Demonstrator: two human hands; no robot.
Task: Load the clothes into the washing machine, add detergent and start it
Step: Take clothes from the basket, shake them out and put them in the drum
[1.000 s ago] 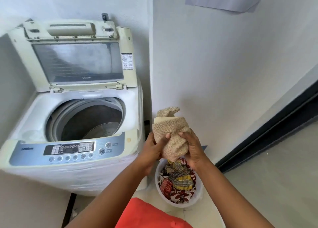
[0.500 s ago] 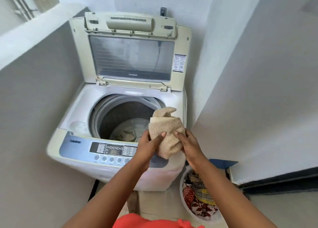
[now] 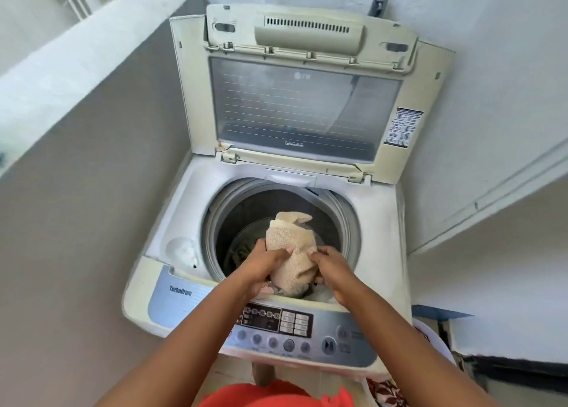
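I stand in a cramped home laundry nook: a cream top-loading washing machine wedged between plain white walls, a round white plastic laundry basket beside it.

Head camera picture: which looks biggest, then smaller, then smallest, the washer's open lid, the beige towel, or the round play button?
1. The open lid looks largest by far.
2. The beige towel, held over the drum by the left hand and right hand.
3. The play button looks smallest, though it is nearest the camera.
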